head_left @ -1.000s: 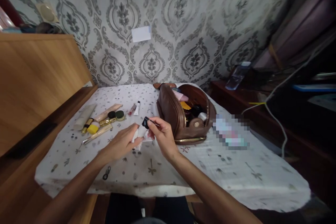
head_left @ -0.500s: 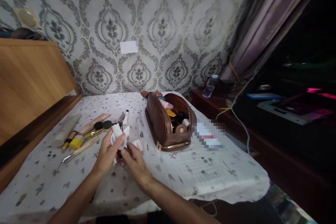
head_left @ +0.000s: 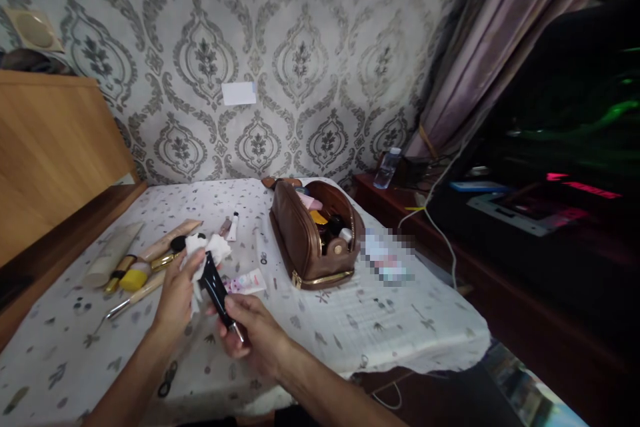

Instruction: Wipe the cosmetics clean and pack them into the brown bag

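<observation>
My left hand is closed on a crumpled white tissue. Between the fingers of my right hand is a black cosmetic tube with a shiny metallic cap end, tilted, its flat end up by the tissue. A white and pink tube lies on the cloth just behind my right hand. Left of my left hand lie a large pale tube, a yellow-ended container, a slim pale tool with a silver end and a gold-handled brush.
An unzipped brown toiletry bag filled with cosmetics stands right of my hands on the patterned cloth. A small white tube lies behind the tissue. A water bottle stands on the dark red ledge, near a white cable.
The black tube, mostly hidden by the tissue and fingers before, now shows in my right hand. My hands have moved slightly apart, uncovering more of the white and pink tube. The view has shifted slightly.
</observation>
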`<state>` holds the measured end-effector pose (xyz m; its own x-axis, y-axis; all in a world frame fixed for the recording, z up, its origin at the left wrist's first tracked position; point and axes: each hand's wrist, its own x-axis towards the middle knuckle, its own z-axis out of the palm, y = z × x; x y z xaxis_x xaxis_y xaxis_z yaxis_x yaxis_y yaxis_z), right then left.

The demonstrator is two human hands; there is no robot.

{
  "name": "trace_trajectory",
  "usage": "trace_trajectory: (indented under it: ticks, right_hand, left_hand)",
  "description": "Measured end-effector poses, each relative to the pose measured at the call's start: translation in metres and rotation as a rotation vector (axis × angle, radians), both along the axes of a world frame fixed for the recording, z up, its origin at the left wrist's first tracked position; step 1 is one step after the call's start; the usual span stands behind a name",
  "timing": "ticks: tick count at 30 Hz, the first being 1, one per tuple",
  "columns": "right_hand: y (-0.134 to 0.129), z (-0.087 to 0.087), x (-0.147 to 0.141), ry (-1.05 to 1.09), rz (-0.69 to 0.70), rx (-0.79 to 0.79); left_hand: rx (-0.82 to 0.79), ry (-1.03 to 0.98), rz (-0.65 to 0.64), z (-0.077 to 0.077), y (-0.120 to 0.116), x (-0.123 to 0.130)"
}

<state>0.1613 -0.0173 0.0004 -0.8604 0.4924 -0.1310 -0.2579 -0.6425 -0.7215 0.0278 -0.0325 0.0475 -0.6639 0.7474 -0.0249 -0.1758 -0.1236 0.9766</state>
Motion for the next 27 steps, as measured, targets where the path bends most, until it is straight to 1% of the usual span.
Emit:
trace_trajectory:
  ticks: [1, 3, 4, 6, 8, 10, 12, 13, 15, 16, 18, 19, 21, 22, 23, 25, 27]
  right_hand:
    - [0.000, 0.003, -0.001, 0.039, 0.039, -0.070]
    - [0.000, 0.008, -0.004, 0.090, 0.079, -0.168]
    - [0.000, 0.009, -0.007, 0.102, 0.074, -0.198]
    - [-0.001, 0.010, -0.012, 0.099, -0.004, -0.209]
    - [-0.002, 0.007, -0.018, 0.050, -0.136, -0.176]
    - [-0.001, 0.001, -0.021, -0.036, -0.243, -0.114]
    - [0.000, -0.006, -0.020, -0.116, -0.260, -0.010]
    - [0.001, -0.010, -0.018, -0.153, -0.245, 0.062]
    - [0.006, -0.013, -0.011, -0.233, -0.224, 0.245]
    - [0.009, -0.013, -0.006, -0.279, -0.246, 0.345]
    - [0.017, -0.008, 0.004, -0.347, -0.355, 0.529]
    - [0.022, -0.004, 0.010, -0.353, -0.426, 0.598]
    - [0.030, 0.008, 0.018, -0.307, -0.527, 0.666]
    - [0.034, 0.014, 0.022, -0.264, -0.542, 0.674]
    - [0.037, 0.020, 0.024, -0.222, -0.534, 0.675]
    - [0.042, 0.029, 0.030, -0.172, -0.475, 0.682]
    - [0.044, 0.036, 0.037, -0.163, -0.445, 0.708]
  left_hand:
    - [-0.028, -0.014, -0.024, -0.002, -0.002, 0.000]
    - [-0.073, 0.004, -0.030, -0.007, -0.005, 0.001]
    - [-0.089, 0.029, -0.019, -0.010, -0.006, 0.002]
    - [-0.118, 0.071, -0.006, -0.018, -0.009, 0.006]
    - [-0.156, 0.063, -0.071, -0.028, -0.013, 0.012]
    - [-0.201, 0.023, -0.186, -0.040, -0.016, 0.017]
    - [-0.223, -0.008, -0.285, -0.047, -0.018, 0.019]
    - [-0.214, -0.004, -0.305, -0.048, -0.019, 0.018]
    - [-0.149, 0.072, -0.282, -0.044, -0.019, 0.014]
    - [-0.109, 0.144, -0.261, -0.040, -0.018, 0.010]
    - [-0.058, 0.326, -0.248, -0.030, -0.018, 0.003]
    - [-0.063, 0.407, -0.268, -0.025, -0.019, 0.001]
    - [-0.131, 0.502, -0.366, -0.019, -0.021, -0.001]
    - [-0.173, 0.511, -0.426, -0.017, -0.022, 0.000]
    - [-0.211, 0.503, -0.483, -0.017, -0.023, 0.001]
    - [-0.254, 0.472, -0.576, -0.017, -0.025, 0.005]
    - [-0.276, 0.435, -0.607, -0.018, -0.026, 0.006]
